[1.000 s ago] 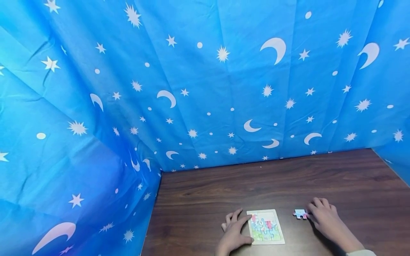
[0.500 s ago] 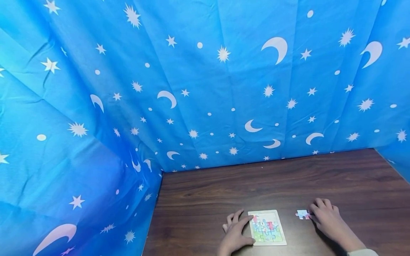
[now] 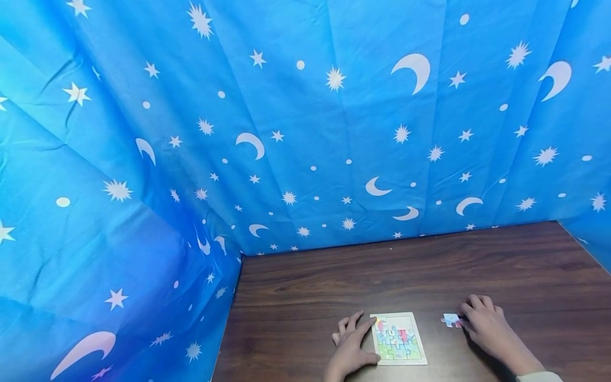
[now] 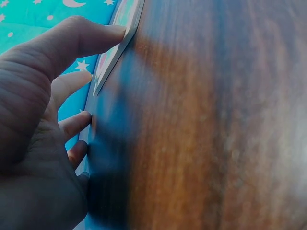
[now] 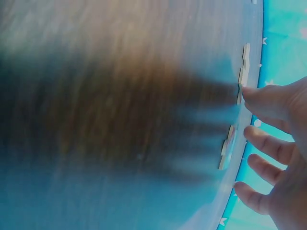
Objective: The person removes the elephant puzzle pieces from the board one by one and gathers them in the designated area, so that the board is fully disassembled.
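Observation:
A small jigsaw puzzle board (image 3: 417,345) with a cream frame lies on the dark wood table. Interlocked blue, green and pink pieces fill its lower part and left side; its upper right shows bare cream. My left hand (image 3: 349,347) spans the board's left edge, index finger at the upper corner, thumb at the lower one. To the right of the board, my right hand (image 3: 487,323) pinches a light blue and pink puzzle piece (image 3: 450,320) low at the tabletop. Its thumb touches the piece in the right wrist view, and another puzzle piece (image 5: 228,146) lies beneath the palm.
The wood-grain table (image 3: 305,292) reaches back to a blue curtain (image 3: 310,122) printed with white moons and stars. More of this cloth hangs on the left side and at the far right. A sleeve cuff (image 3: 539,377) shows at the right wrist.
The puzzle piece at the right fingertips has shifted slightly and shows a different outline. My left hand keeps its place on the board; the whole head view has drifted a little.

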`<state>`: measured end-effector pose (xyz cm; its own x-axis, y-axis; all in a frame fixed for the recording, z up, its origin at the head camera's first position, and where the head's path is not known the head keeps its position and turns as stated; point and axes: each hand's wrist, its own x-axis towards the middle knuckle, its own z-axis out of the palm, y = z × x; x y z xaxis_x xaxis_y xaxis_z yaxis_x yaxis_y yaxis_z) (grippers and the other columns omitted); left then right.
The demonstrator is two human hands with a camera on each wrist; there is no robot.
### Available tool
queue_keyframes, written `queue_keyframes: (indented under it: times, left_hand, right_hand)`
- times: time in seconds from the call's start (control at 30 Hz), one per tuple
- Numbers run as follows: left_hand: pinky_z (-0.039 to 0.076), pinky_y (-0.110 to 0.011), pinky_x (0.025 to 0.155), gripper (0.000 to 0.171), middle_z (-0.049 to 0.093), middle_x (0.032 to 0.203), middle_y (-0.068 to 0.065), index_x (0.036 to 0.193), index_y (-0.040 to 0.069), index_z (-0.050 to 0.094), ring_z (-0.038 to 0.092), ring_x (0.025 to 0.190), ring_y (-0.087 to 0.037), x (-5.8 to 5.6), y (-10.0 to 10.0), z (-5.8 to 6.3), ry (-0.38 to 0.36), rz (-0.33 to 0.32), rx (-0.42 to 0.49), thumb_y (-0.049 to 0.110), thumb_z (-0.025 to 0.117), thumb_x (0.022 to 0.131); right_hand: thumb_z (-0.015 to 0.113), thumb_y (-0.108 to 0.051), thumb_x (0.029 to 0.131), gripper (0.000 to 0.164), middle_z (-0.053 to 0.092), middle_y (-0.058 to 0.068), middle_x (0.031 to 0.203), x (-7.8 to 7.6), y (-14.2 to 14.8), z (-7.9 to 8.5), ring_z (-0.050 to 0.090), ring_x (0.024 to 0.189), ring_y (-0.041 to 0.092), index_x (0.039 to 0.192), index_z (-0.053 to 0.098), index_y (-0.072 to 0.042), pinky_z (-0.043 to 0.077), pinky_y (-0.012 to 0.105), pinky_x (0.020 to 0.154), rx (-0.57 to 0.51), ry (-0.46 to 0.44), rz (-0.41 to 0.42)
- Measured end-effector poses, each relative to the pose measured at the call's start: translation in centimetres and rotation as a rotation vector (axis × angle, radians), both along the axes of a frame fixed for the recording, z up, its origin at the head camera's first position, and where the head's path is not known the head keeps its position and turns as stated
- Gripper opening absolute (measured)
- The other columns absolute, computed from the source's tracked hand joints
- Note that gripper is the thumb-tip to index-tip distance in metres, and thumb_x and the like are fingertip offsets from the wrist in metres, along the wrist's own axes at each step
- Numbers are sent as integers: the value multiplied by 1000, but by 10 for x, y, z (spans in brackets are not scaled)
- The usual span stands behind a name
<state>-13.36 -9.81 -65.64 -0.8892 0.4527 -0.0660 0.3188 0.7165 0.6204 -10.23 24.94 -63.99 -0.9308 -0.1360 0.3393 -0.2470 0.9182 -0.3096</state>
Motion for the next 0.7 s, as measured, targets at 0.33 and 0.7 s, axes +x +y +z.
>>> queue_keyframes:
  times: [0.33,0.7]
  left_hand:
    - [21,-35,78,89,38,157,-1,147,24,56,29,131,-27,1,0,0,4,17,-31,33,87,64]
    - [21,-37,79,90,37,157,0,147,25,55,29,131,-26,-1,0,0,-15,20,-20,32,87,64]
  right_hand:
    - [82,-2,70,24,56,13,96,-7,-22,9,51,102,50,87,66,-9,42,69,73,-7,-68,-7]
    - [82,-11,77,20,56,6,96,-22,-64,14,52,101,41,85,65,-17,43,62,72,-62,-17,84]
